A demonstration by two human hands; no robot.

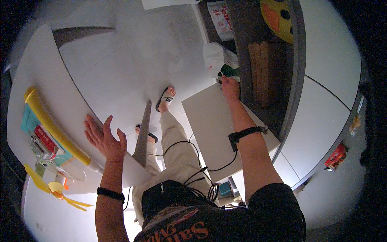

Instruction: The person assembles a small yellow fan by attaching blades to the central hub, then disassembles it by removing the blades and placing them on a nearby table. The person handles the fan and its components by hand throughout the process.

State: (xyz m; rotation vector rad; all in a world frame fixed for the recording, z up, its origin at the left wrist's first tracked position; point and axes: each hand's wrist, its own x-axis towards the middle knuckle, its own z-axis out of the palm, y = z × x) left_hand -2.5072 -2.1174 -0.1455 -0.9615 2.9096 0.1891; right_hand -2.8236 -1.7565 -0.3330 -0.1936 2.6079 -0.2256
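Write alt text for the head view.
Seen from above, a standing person's right hand reaches into a cabinet at a white bag by an open door. The left hand hovers open over a white table bearing a yellow tube.

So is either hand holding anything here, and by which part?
The right hand reaches into the cupboard and its fingers close on the lower edge of a white bag; how firm the hold is can't be told. The left hand is open, holding nothing.
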